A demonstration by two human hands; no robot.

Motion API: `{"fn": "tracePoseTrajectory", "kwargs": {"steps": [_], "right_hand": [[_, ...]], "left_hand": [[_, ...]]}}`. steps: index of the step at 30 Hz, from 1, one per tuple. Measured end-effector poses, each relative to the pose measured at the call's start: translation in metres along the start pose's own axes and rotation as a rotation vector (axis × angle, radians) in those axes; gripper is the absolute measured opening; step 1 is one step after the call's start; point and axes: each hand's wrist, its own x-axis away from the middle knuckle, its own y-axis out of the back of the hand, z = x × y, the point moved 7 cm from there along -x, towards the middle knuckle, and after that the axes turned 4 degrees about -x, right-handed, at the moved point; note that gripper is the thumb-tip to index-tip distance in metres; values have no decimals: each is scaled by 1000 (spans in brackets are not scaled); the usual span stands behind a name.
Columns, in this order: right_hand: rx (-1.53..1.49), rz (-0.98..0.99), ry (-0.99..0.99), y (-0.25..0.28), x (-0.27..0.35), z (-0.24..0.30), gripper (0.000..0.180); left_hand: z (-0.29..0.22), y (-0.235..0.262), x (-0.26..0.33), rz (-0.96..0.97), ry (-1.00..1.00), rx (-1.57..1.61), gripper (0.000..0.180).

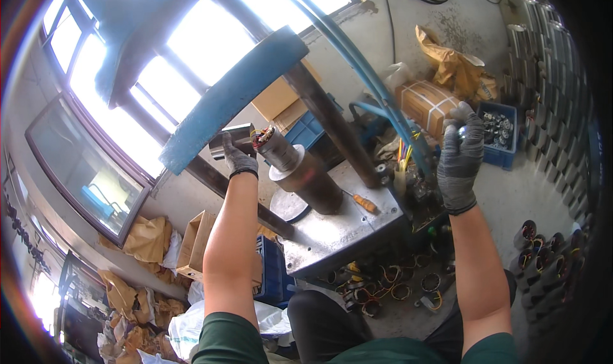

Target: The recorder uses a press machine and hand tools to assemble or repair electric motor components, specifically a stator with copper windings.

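Note:
My left hand (239,160), in a grey glove, grips a grey metal tube (220,148) beside the press's blue crossbeam (236,96). Just right of it stands a slightly tilted motor stator (278,152) with coloured wires and copper windings at its top. It rests on a pale collar (285,170) over a dark, rusty cylinder (317,188) on the press table (332,236). My right hand (462,163), also gloved, is raised at the right, fingers curled round a small shiny round thing (461,132); its kind is mostly hidden.
An orange-handled tool (364,202) and a round metal plate (289,206) lie on the press table. Steel posts (332,125) rise from it. Wired rings (400,292) lie on the floor below. A blue bin of metal parts (500,134) and stacked metal tubes (555,109) stand right.

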Motion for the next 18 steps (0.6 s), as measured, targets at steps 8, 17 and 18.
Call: {"fn": "tracePoseTrajectory", "kwargs": {"steps": [8, 17, 18], "right_hand": [[2, 35, -20, 1, 2, -8, 37], [16, 0, 45, 2, 1, 1, 36], [19, 0, 46, 3, 1, 1, 36]], "left_hand": [[-6, -16, 17, -25, -50, -36, 59], [-29, -57, 39, 97, -255, -174, 53], [-31, -59, 40, 98, -252, -172, 53]]}}
